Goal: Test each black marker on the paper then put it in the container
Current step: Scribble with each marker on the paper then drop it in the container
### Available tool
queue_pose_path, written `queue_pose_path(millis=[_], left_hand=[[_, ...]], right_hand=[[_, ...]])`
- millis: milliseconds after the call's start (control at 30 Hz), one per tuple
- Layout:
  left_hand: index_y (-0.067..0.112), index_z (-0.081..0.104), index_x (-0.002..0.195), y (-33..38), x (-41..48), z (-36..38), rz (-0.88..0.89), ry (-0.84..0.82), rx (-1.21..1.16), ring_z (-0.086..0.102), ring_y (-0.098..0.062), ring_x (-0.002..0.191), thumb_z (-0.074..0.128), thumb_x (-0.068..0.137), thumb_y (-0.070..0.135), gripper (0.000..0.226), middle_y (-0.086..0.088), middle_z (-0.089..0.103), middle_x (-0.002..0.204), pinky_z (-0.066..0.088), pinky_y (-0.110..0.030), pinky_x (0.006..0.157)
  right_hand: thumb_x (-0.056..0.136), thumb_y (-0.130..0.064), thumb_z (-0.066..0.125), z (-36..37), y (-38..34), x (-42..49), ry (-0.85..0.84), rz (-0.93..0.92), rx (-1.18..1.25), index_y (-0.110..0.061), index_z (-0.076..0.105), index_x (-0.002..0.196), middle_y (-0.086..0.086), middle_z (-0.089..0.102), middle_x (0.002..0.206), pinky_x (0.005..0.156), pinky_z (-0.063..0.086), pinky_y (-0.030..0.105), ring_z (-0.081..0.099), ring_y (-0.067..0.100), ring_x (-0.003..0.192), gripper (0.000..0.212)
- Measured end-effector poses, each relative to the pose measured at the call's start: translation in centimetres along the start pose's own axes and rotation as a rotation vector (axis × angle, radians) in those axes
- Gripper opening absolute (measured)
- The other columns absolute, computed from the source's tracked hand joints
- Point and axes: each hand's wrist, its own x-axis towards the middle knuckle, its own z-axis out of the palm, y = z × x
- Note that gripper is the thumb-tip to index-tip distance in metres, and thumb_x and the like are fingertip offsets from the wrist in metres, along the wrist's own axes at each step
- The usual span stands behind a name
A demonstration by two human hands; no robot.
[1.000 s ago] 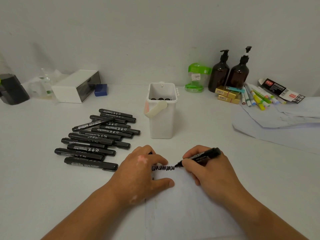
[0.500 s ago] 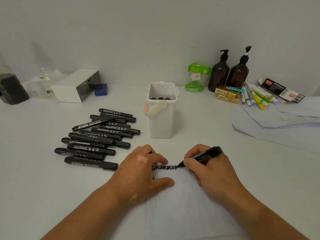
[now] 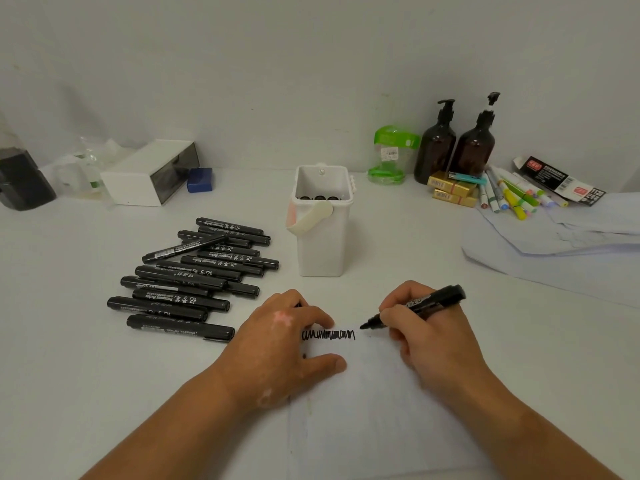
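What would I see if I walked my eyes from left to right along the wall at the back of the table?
dark object → white box → blue block → green-lidded jar → brown pump bottle → second brown pump bottle → coloured markers

The right hand (image 3: 429,337) is drawing the uncapped black plastic marker (image 3: 415,304) off to the right, its tip leaving the end of the black zigzag scribble (image 3: 328,335) on the white paper sheet (image 3: 374,410).
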Motion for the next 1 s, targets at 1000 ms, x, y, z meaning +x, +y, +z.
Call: queue_pose_path(millis=[1000], left_hand=[[0.036,0.073,0.099,0.3,0.2,-1.8,-0.056,0.149,-0.737,0.066,-0.003,0.076,0.063,0.094,0.007,0.031,0.007,0.077,0.093,0.053,-0.018,0.074]], right_hand=[[0.075,-0.022,0.075,-1.8,-2.0,-0.5,-0.110,0.011,0.508,-0.014,0.079,0.084,0.017,0.072,0.072,0.045,0.046,0.025,0.061,0.020,0.055,0.013]])
